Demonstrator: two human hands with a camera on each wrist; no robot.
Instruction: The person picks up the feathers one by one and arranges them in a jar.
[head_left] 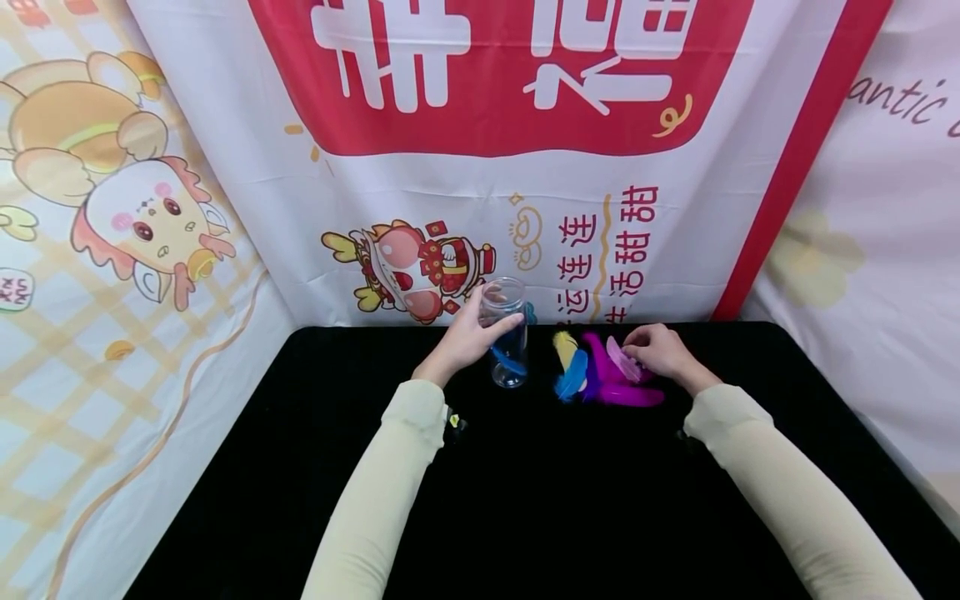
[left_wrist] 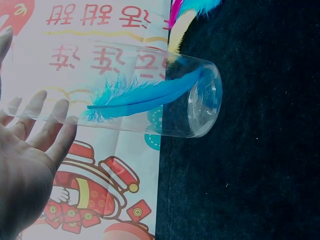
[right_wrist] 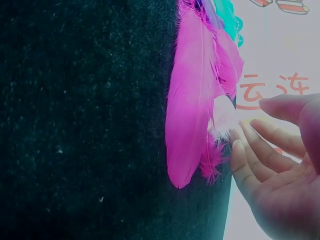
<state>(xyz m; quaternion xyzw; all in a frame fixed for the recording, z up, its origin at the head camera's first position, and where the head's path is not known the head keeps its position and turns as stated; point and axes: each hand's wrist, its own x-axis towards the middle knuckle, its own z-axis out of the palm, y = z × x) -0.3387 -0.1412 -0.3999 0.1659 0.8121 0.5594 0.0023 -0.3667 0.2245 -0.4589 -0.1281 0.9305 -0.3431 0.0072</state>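
A clear cylindrical jar [head_left: 504, 333] leans slightly above the black table, gripped near its upper part by my left hand [head_left: 468, 335]. A single blue feather [left_wrist: 145, 97] lies inside the jar, seen through its wall in the left wrist view. Close to the feather pile, my right hand [head_left: 660, 350] reaches the pale pink feather [head_left: 622, 360]. In the right wrist view, the fingers [right_wrist: 239, 155] are at this feather's edge, with the thumb apart from them. A magenta feather [right_wrist: 192, 110] lies alongside.
Left of the right hand, the pile also has a yellow feather [head_left: 564, 350], a blue feather [head_left: 573, 375] and purple ones. The black table [head_left: 525, 500] meets a printed cloth backdrop [head_left: 420, 183] behind the hands. Patterned cloth [head_left: 97, 375] hangs at the left.
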